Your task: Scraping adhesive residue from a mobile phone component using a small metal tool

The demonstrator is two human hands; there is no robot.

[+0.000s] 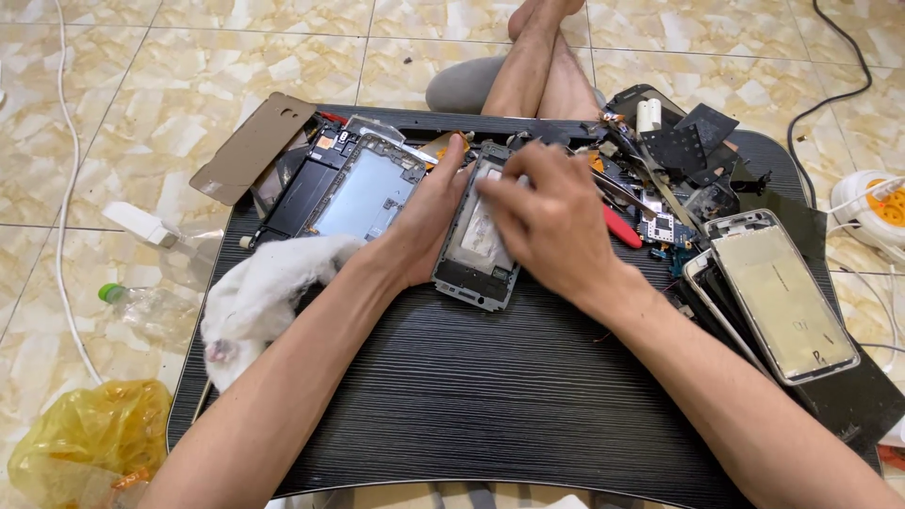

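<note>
A person seated on a tiled floor works over a low black worktop (471,396), both bare hands on an opened phone frame (476,247) lying flat near the centre of the top, slightly toward the far edge. The left hand (424,221) braces the frame's left side, thumb up along its top corner, fingers wrapped under & closed on the frame. The right hand (551,217) lies over the frame's upper right part, fingers curled down onto it; whether they pinch a small part or just press can't be told from this angle.

Just left of the frame, toward the far-left corner, sits a second stripped phone body (363,193) w/ a pale blue-grey inner plate, beside a dark panel. A tan back cover (250,151) overhangs the far-left corner. A white cloth (259,297) is bunched at the left edge, touching the left forearm.

Along the right edge: a stack of phone shells, topmost a gold-toned back cover (782,297), face up. The far-right corner holds a jumble of black shields, a small circuit board (660,226) & a red-handled tool (622,228) partly hidden by the right hand.

Off the top, on the floor: a plastic bottle (141,306) w/ green cap, a yellow bag (85,443) & a white power strip (872,203).
</note>
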